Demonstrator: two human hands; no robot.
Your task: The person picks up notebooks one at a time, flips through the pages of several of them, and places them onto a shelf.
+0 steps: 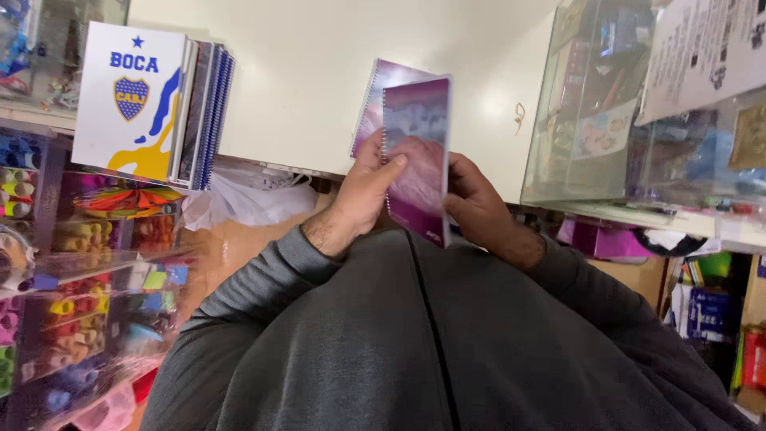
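I hold a small purple spiral notebook (421, 152) upright in front of my chest, over a white counter (303, 72). My left hand (361, 195) grips its spiral edge with the thumb on the cover. My right hand (479, 203) grips the opposite edge from behind. A second purple spiral notebook (381, 86) shows just behind the first, partly hidden by it. I cannot tell whether it rests on the counter or is held by my left hand. Grey sleeves cover both my arms.
A stack of spiral notebooks (152, 104) with a white, blue and yellow front cover stands at the counter's left. A glass display case (630, 120) stands at the right. Shelves of colourful pens and small goods (80, 263) fill the left, with white plastic bags (247, 199) beneath the counter.
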